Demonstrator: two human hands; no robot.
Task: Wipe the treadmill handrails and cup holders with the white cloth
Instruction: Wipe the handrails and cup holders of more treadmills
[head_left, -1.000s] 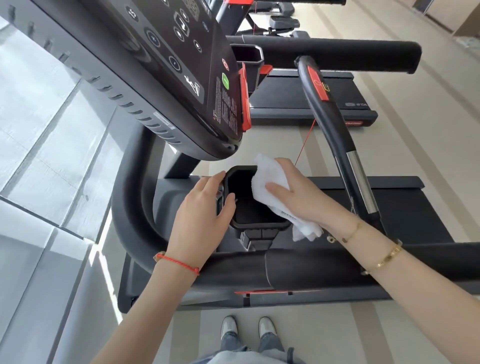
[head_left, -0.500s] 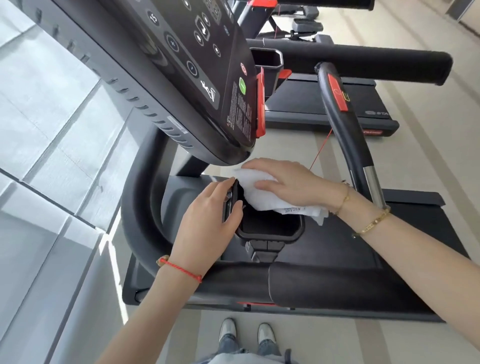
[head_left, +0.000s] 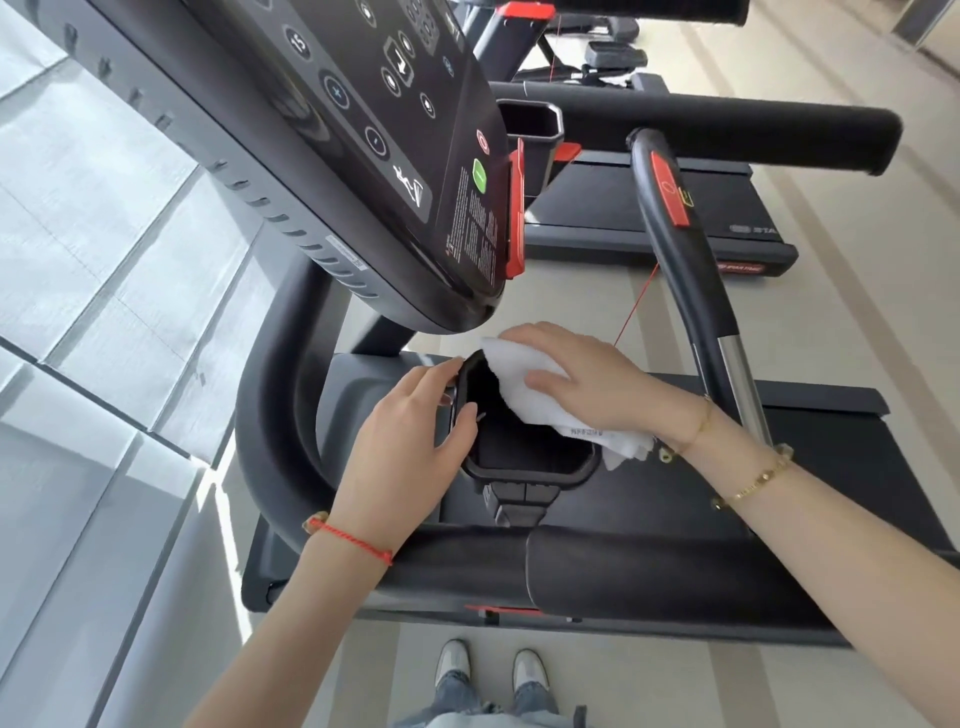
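**Wiping the Near Cup Holder: Status**

Starting nearest the operator, the padded front handrail (head_left: 623, 566) runs across the view below both forearms; neither hand touches it, and whether it has been wiped cannot be told.

Just beyond it sits the near cup holder (head_left: 524, 467), a black angular pocket. The left hand (head_left: 410, 447) steadies it, with the thumb hooked over the left rim and the fingers curled on the outside wall. The right hand (head_left: 587, 387) presses the white cloth (head_left: 524, 395) flat against the far right rim, fingers extended over the fabric (a pressing contact, not a pinch). The cloth drapes over the rim; its tagged end trails toward the right wrist.

Further out, the curved side handrail (head_left: 691, 291) rises to the right, and a second cup holder (head_left: 535, 130) shows behind the console (head_left: 395, 156).

Assessment: the task appears to be in an early-to-middle stage. The near cup holder is in progress. The second cup holder and the handrails probably remain to be wiped.
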